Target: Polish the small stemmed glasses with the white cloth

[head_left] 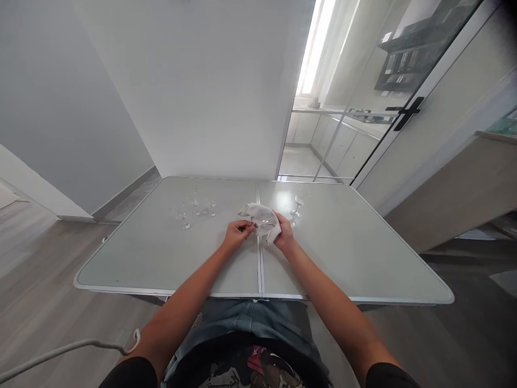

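Observation:
A clear wine glass is held tilted above the middle of the table, partly wrapped in a white cloth. My left hand pinches the glass at its left side, apparently by the stem or foot; the fingers cover that part. From the right, my right hand is closed on the cloth, which lies around the bowl. Just beyond my right hand, another stemmed glass stands upright. Several more clear glasses stand on the left half, among them one glass nearest me.
The pale folding table has a metal rim and a centre seam. A wall rises behind it. At the back right is a glazed door with a black handle. A white cable crosses at the lower left.

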The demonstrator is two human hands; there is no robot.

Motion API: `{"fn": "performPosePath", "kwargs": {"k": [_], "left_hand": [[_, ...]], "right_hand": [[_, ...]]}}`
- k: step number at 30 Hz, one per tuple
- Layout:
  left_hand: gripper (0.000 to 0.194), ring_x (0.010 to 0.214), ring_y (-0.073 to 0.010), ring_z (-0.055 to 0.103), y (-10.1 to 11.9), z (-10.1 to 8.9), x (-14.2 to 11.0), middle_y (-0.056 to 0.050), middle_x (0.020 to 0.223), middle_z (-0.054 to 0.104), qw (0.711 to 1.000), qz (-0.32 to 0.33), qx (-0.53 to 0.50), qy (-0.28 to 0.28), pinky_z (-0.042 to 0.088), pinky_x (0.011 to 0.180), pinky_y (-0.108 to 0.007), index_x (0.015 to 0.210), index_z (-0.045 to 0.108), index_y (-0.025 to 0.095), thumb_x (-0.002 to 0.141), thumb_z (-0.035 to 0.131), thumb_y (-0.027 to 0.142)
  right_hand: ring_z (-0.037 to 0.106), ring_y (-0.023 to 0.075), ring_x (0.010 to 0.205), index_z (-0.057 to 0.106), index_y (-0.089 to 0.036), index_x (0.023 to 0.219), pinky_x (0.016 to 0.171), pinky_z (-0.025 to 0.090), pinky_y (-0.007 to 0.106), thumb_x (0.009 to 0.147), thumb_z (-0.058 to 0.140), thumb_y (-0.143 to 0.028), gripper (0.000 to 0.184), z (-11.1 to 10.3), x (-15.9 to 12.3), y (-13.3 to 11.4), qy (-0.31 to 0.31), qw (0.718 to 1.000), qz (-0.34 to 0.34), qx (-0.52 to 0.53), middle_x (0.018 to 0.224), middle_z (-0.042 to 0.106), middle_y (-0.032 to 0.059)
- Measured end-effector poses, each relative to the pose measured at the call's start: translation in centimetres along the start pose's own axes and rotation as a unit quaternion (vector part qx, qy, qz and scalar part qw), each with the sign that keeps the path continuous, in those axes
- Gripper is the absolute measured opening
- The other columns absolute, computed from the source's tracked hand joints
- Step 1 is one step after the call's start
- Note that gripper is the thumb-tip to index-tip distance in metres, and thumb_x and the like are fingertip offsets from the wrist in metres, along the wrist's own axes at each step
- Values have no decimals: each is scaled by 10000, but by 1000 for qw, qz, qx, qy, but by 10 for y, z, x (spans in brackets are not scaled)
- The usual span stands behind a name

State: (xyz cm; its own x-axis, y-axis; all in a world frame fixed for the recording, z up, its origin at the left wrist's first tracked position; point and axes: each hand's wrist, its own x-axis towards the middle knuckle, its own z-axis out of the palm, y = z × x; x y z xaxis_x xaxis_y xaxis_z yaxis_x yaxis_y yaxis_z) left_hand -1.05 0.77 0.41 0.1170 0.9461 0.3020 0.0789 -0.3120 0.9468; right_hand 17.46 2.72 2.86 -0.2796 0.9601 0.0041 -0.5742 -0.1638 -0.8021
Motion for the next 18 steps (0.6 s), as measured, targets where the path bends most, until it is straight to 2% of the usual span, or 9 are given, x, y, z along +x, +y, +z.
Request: {"fn": "performPosePath", "kwargs": {"k": [2, 4, 6, 9, 12, 14, 16, 18], "left_hand": [[378, 465, -99, 454, -2, 2, 2, 24, 507, 524, 999, -30, -32, 15, 345, 482, -235, 808, 755, 143, 816, 718, 520], [366, 489, -105, 478, -5, 4, 3, 20, 532, 543, 998, -37, -43, 42, 362, 493, -233, 792, 731, 146, 837, 692, 508], [327, 532, -114, 510, -10, 5, 2, 11, 587, 586, 998, -19, -33, 54, 395, 519, -236, 789, 713, 152, 840, 684, 474], [239, 585, -135, 551, -19, 4, 0, 4, 672, 637, 999, 25, 11, 28, 446, 555, -255, 880, 711, 163, 792, 719, 385], [222, 736, -184, 633, -24, 3, 1, -41, 843, 701, 995, 67, 70, 18, 526, 686, -312, 963, 697, 170, 805, 685, 325], [213, 919, -232, 663, -23, 6, 2, -88, 1002, 715, 991, 82, 107, 21, 539, 860, -374, 1011, 690, 172, 854, 628, 302], [301, 1109, -272, 635, -20, 9, 1, -129, 1171, 687, 985, 88, 147, 11, 490, 1014, -420, 1154, 663, 173, 874, 602, 264], [430, 1211, -298, 593, -16, 11, -1, -158, 1306, 628, 978, 78, 195, -3, 461, 1064, -437, 1289, 605, 173, 863, 610, 231]], "right_hand": [[623, 198, 742, 643, -218, 881, 678, 506, 313, 851, 612, -447, 233, 6, 0, 9, 21, 999, -25, 8, 779, 673, 13], [623, 195, 776, 650, -220, 961, 701, 511, 310, 870, 600, -432, 236, 13, -2, 16, 23, 998, -59, 1, 846, 684, 20], [634, 206, 861, 647, -223, 1075, 760, 524, 324, 894, 569, -416, 276, 20, -6, 20, -3, 996, -87, -18, 960, 697, 39], [633, 239, 1014, 617, -237, 1189, 871, 531, 373, 898, 532, -379, 334, 27, -11, 27, -75, 989, -100, -77, 1116, 691, 63], [585, 256, 1183, 570, -254, 1298, 1024, 480, 406, 859, 601, -362, 454, 28, -9, 35, -115, 972, -119, -166, 1265, 653, 65], [516, 258, 1302, 520, -261, 1379, 1127, 401, 416, 849, 651, -387, 561, 24, -5, 40, -93, 955, -147, -239, 1372, 600, 64], [477, 258, 1354, 488, -263, 1419, 1172, 350, 428, 857, 662, -405, 606, 20, -2, 42, -54, 936, -171, -302, 1417, 572, 67], [508, 260, 1324, 498, -259, 1414, 1163, 358, 438, 870, 654, -391, 582, 15, 0, 42, -37, 919, -185, -346, 1399, 589, 75]]}}
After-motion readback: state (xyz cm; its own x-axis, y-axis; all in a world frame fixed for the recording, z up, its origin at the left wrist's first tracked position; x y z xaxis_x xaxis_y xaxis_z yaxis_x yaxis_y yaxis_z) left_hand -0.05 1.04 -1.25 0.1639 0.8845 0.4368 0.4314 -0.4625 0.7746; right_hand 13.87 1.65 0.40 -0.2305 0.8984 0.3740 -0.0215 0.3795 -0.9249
